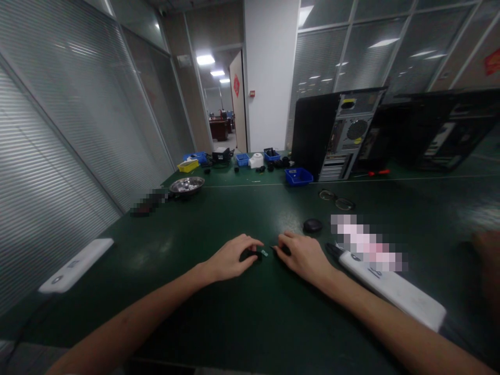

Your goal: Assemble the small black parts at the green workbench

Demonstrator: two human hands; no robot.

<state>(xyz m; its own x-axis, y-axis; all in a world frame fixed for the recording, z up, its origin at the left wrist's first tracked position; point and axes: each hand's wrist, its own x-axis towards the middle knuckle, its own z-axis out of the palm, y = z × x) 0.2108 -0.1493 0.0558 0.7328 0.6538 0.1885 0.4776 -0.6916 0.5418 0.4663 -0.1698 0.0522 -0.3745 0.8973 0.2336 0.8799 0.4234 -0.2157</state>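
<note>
My left hand (234,256) is low over the green table, thumb and forefinger curved round a small black piece (253,255). A little pale teal bit (264,253) shows just beyond the thumb tip; whether it is part of that piece I cannot tell. Facing it a short gap away, my right hand (302,255) has its fingers curled. From them a thin dark pointed thing (273,248) sticks out to the left, its kind too small to make out. Beyond my right knuckles a black computer mouse (312,225) rests on the table.
White power strips lie at right (394,289) and left (76,265). Glasses (336,199) and a blue bin (299,177) stand farther back. A metal bowl (186,185) is at back left, computer towers (332,135) at back right. A blurred person's arm (486,260) shows at the right edge.
</note>
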